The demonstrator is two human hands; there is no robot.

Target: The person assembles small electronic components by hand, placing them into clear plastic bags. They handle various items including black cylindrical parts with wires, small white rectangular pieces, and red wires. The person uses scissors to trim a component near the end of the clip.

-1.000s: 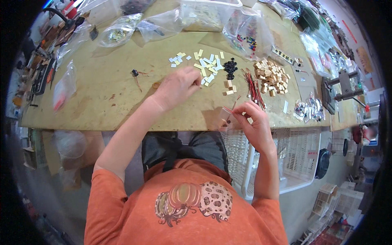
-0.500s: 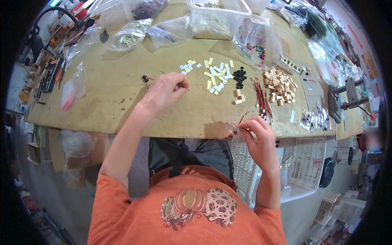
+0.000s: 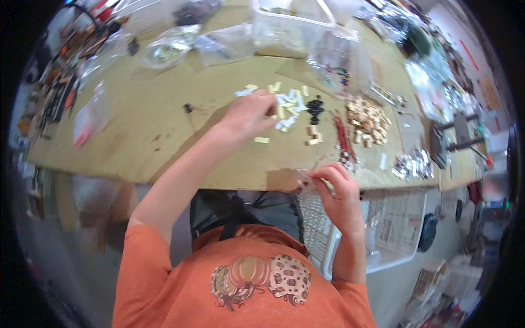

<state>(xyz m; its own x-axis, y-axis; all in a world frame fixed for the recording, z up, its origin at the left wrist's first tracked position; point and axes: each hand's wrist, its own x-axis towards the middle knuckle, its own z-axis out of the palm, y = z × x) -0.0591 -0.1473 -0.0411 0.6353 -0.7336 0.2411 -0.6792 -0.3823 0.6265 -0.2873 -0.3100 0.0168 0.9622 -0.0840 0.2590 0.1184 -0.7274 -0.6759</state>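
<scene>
My left hand (image 3: 250,116) is over the left edge of a loose pile of small yellow and white rectangular pads (image 3: 289,112). Its fingers are curled together and blurred; whatever may be between them is hidden. A single yellow pad (image 3: 262,140) lies apart on the table, just in front of that hand. By the table's front edge, my right hand (image 3: 340,188) pinches a small clear plastic bag (image 3: 304,181) between thumb and fingers. Small dark bits show inside the bag, too blurred to name. Off to the left of my left hand lies a small black part with thin wires (image 3: 188,108).
Right of the pads are black round parts (image 3: 315,108), red-and-black wires (image 3: 344,141) and small wooden blocks (image 3: 369,120). A clear bin (image 3: 290,39) and filled plastic bags (image 3: 224,45) line the back. A clamp-like metal tool (image 3: 456,134) stands far right; a white basket (image 3: 396,229) sits below the table edge.
My left hand has moved right, from beside the black wired part to the pads. A lone yellow pad now shows on the table in front of it. The right hand still holds the bag.
</scene>
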